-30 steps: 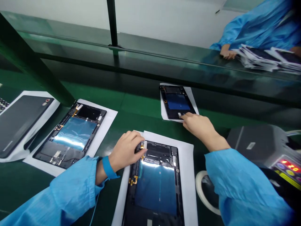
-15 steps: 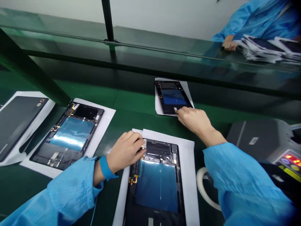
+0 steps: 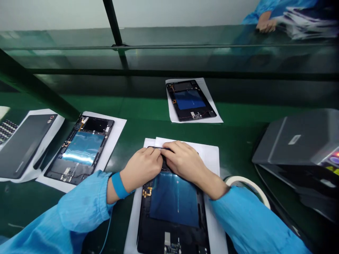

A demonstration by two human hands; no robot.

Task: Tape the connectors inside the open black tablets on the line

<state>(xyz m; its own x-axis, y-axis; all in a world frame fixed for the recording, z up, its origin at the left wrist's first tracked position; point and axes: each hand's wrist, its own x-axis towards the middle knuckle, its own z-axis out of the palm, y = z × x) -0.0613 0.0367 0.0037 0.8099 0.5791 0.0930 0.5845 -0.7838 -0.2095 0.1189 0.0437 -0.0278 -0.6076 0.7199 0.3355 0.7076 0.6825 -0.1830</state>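
Observation:
An opened tablet (image 3: 174, 201) lies on white paper (image 3: 212, 158) in front of me, its blue battery area and small circuit parts exposed. At its top left corner my left hand (image 3: 144, 164) has its fingers curled in, a blue wrist strap round the wrist. My right hand (image 3: 185, 164) meets it there, fingers bent down over the tablet's upper edge. Both sets of fingertips come together at that corner. What they pinch, if anything, is hidden beneath them.
Another opened tablet (image 3: 82, 146) rests on paper to the left, beside a dark tablet back (image 3: 26, 144). A third opened tablet (image 3: 189, 98) lies farther back. On the right are a tape roll (image 3: 249, 181) and a grey machine (image 3: 296, 141). Across the glass, a person's hand (image 3: 266, 25) touches stacked papers.
My right hand has left the far tablet's lower edge and come to the near tablet's top left corner, beside my left hand. The view has shifted slightly.

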